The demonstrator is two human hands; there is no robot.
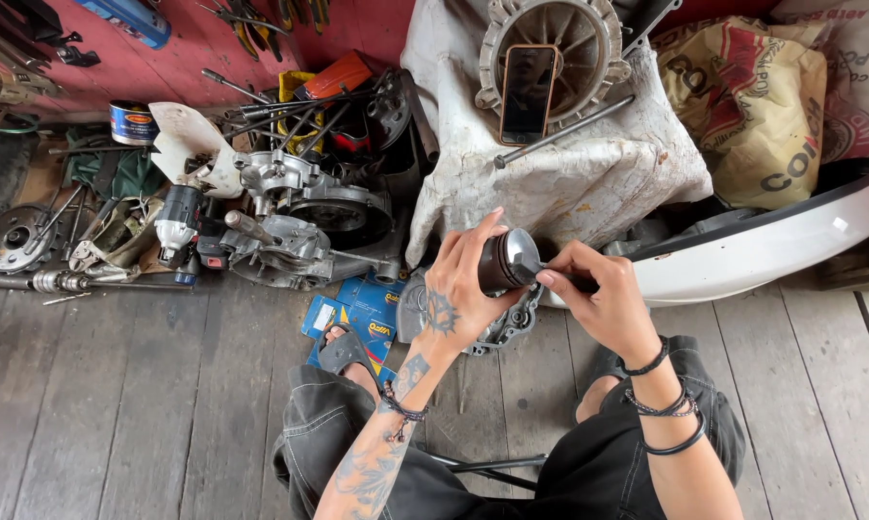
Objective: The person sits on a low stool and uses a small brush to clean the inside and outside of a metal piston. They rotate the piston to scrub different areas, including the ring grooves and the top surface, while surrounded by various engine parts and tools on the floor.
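Observation:
My left hand [463, 289] grips a dark metal piston [507, 260], its shiny crown turned to the right. My right hand [596, 294] holds a thin dark tool [561, 275] whose tip touches the piston's crown. Both hands hover above a grey engine cover [511, 325] lying on the wooden floor between my knees. My forearms show tattoos and dark cord bracelets.
Blue parts boxes [357, 313] lie by my left sandal. Engine casings [295, 217] and loose tools crowd the left. A phone [528, 91] rests on a round metal housing atop a white cloth [588, 178]. A white curved body panel [771, 241] and printed sacks [752, 106] sit right.

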